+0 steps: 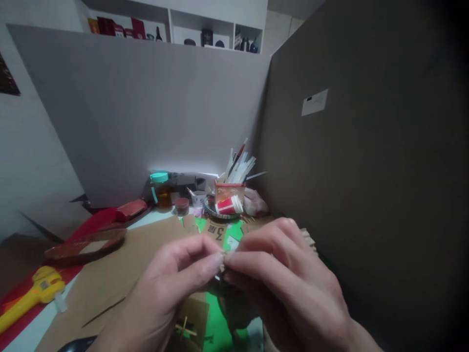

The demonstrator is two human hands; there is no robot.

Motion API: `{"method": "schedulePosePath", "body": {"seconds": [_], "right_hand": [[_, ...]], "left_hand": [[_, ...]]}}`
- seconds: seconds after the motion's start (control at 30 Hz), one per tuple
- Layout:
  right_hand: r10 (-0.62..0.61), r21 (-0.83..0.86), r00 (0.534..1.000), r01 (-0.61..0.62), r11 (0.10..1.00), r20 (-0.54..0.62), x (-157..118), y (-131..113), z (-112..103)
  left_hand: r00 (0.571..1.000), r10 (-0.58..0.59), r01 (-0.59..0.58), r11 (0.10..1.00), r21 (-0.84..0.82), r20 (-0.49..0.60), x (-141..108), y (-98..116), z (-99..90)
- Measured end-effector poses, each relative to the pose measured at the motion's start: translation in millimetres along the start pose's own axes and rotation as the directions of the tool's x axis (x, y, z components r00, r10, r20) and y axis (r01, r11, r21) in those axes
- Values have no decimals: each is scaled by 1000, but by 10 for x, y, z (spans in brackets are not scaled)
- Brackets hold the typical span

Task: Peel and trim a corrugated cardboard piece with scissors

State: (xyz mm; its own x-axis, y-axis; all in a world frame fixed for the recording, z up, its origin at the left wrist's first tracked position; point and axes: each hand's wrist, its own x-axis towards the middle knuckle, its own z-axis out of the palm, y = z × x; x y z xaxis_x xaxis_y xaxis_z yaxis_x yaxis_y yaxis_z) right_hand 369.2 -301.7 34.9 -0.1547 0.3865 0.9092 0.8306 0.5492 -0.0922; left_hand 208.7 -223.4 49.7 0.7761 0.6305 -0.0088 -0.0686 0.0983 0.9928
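Note:
My left hand point(168, 281) and my right hand point(293, 276) meet low in the middle of the head view, above the table. Thumb and fingers of each are pinched together on a small tan piece point(222, 267), which looks like a cardboard scrap. The fingertips cover most of it. Beneath the hands is a bright green sheet point(215, 318). A brown square with crossed thin sticks point(185, 328) lies below my left wrist. Something dark under the right hand is too shaded to make out.
Brown cardboard point(120, 264) covers the left of the table, near a yellow tool resembling a glue gun point(46, 286). Behind stand a teal-lidded jar point(163, 195), a red-and-white paper cup point(227, 205) on its side and a container of strips point(230, 191). Grey panels point(176, 107) enclose the back and right.

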Motion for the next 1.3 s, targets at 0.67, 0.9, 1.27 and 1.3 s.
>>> {"method": "schedulePosePath", "body": {"seconds": [0.67, 0.9, 1.27, 1.3], "right_hand": [[-80, -125, 989, 64, 990, -127, 17, 51, 23], [156, -30, 986, -157, 987, -53, 17, 36, -65], [329, 66, 943, -325, 943, -58, -6, 10, -105], [351, 75, 933, -346, 935, -73, -2, 7, -106]], "left_hand": [[989, -108, 93, 985, -147, -100, -49, 7, 71], [992, -34, 19, 992, -125, -120, -18, -3, 35], [992, -58, 29, 970, -243, -113, -10, 5, 4], [988, -60, 26, 973, -229, -143, -11, 14, 17]]}}
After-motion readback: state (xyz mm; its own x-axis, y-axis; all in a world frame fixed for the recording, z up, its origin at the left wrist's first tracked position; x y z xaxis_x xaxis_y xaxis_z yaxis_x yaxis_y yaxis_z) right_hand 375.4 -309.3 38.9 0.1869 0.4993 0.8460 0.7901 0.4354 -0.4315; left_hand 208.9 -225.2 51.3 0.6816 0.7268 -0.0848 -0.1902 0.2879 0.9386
